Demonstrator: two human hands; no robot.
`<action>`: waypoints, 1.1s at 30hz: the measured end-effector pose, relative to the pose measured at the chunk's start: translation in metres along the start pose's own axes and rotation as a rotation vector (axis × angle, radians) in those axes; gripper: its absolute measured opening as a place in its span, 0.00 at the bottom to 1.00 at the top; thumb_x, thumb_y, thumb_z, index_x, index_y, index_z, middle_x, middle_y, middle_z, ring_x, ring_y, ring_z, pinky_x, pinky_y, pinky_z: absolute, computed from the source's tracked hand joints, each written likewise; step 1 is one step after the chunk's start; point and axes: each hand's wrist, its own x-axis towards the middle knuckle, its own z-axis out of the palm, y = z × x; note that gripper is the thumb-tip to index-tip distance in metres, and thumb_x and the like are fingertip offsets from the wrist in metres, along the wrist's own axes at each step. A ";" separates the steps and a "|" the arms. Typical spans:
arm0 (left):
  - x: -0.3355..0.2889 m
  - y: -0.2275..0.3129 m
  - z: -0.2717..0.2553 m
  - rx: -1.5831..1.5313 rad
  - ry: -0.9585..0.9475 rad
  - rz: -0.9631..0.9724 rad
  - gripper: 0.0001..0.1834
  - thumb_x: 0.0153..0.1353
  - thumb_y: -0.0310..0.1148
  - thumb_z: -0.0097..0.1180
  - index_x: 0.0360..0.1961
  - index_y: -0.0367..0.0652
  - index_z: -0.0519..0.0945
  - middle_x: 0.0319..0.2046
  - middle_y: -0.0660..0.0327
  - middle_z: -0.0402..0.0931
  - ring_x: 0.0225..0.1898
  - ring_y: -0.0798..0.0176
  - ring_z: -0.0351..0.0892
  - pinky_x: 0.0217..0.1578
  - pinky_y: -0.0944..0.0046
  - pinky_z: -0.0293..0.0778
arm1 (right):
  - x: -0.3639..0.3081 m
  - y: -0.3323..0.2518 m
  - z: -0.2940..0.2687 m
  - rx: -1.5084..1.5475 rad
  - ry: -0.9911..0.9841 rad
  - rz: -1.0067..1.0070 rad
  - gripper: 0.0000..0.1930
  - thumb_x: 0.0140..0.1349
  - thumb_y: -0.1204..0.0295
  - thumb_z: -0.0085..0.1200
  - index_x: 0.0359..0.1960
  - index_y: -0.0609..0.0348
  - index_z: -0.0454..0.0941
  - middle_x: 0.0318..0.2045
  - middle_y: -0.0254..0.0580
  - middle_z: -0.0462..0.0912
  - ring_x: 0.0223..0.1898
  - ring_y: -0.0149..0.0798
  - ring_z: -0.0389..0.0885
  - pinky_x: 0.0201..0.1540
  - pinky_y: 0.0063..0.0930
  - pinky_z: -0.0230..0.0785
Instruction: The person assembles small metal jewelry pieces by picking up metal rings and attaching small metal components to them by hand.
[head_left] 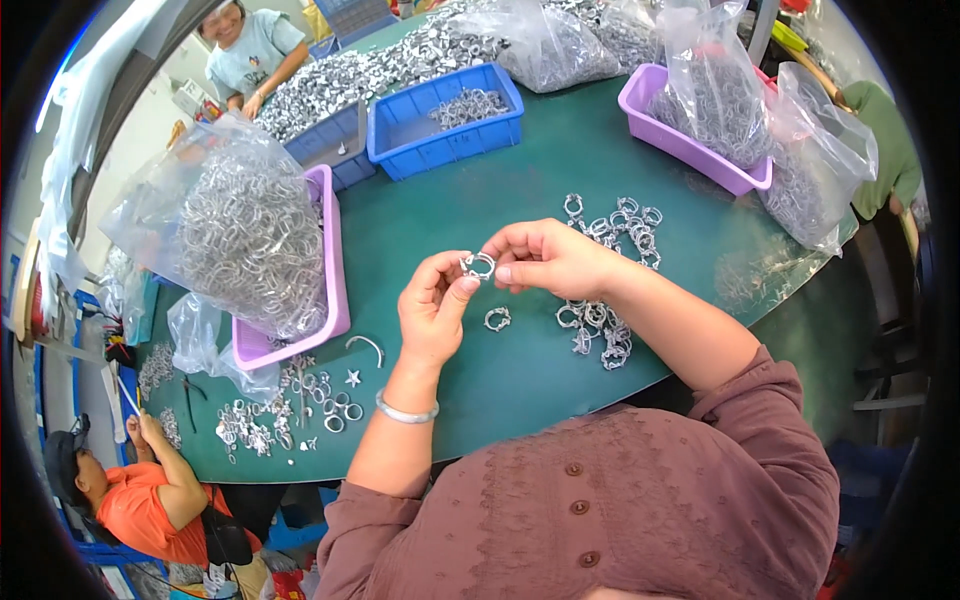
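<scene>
Your brown shirt (pixel 580 490) is nearest, close to the table's edge, and your forearms reach past it over the green table (pixel 570 150), so your hands come together in front of you. Your left hand (pixel 432 312) has its thumb and fingers pinched on a silver ring (pixel 478 264), apparently to steady it where you can look straight down at it. Your right hand (pixel 550 260) meets it from the other side, thumb and fingertips bent in at the ring's edge; whether they grip it too, I cannot tell.

A second ring (pixel 497 319) lies just below the gap between your hands, apart from the rest. The pile (pixel 597 318) spreads on both sides of your right forearm, probably for a short reach. Left of your left wrist, beyond the bracelet (pixel 407 413) (plain, and well clear of your fingertips), lie loose parts (pixel 258 428), likely spread out for easy picking. Farther left, a purple bin (pixel 336 262) holds a bulging bag (pixel 250 230), perhaps to stop it slumping; a blue bin (pixel 445 148) stands beyond both hands.
</scene>
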 end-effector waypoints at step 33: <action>-0.006 -0.005 0.000 -0.226 -0.086 -0.350 0.14 0.59 0.26 0.51 0.47 0.34 0.71 0.34 0.61 0.75 0.32 0.72 0.74 0.33 0.73 0.73 | -0.014 0.013 0.001 -0.332 0.144 -0.086 0.09 0.58 0.74 0.51 0.38 0.66 0.73 0.29 0.34 0.78 0.32 0.24 0.74 0.36 0.18 0.67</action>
